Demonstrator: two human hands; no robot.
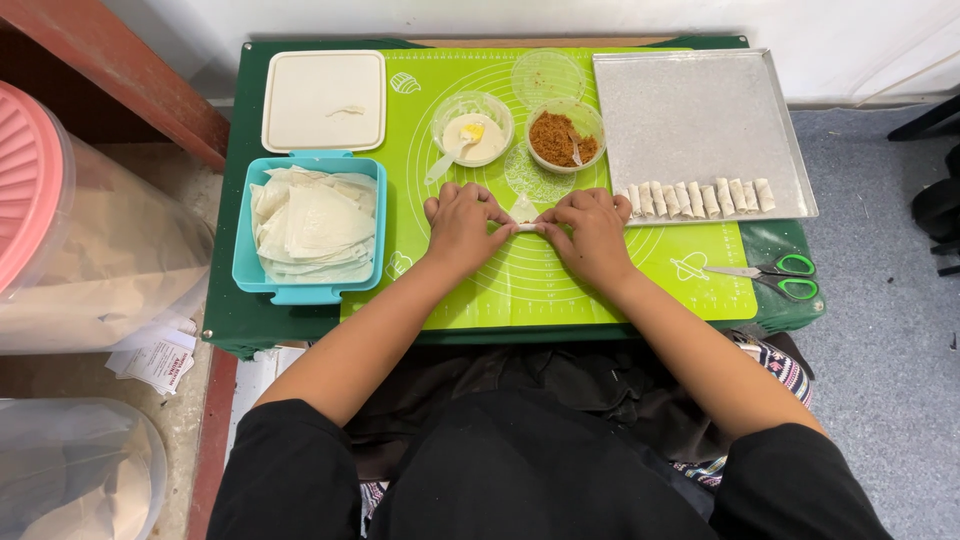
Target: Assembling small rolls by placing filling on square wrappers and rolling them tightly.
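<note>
At the far left, off the worktop, stands a clear plastic tub with a pink ribbed lid [25, 180]; a second clear container [70, 470] sits below it on the floor. The green worktop [225, 310] carries a lime-green silicone mat [600, 290] printed with concentric circles. On the left part of the worktop lies a cream square lid [324, 100]; just below it, a turquoise box [245, 270] holds a loose stack of pale pastry sheets [315, 225].

The left hand [462, 225] rests palm-down on the mat, fingers curled inward; its fingertips press on the left end of a small pastry roll [526, 228]. The roll lies on the mat between the two hands, at the centre of the printed circles, with a pale triangular flap of wrapper [523, 208] extending away from the person. The right hand [592, 232] mirrors the left — fingers bent, tips pinching the right end of the same roll; both hands are thus closed lightly on the roll rather than clenched.

Beyond the hands stand two clear round bowls: one with white paste and a spoon [472, 135], one with brown crumbly filling [564, 138]; a clear round lid [548, 76] lies behind them.

To the right, a metal tray [700, 110] holds a row of finished rolls [700, 197] along its near edge — side by side, touching. Green-handled scissors [778, 275] lie at the right end of the mat, just below the tray.
</note>
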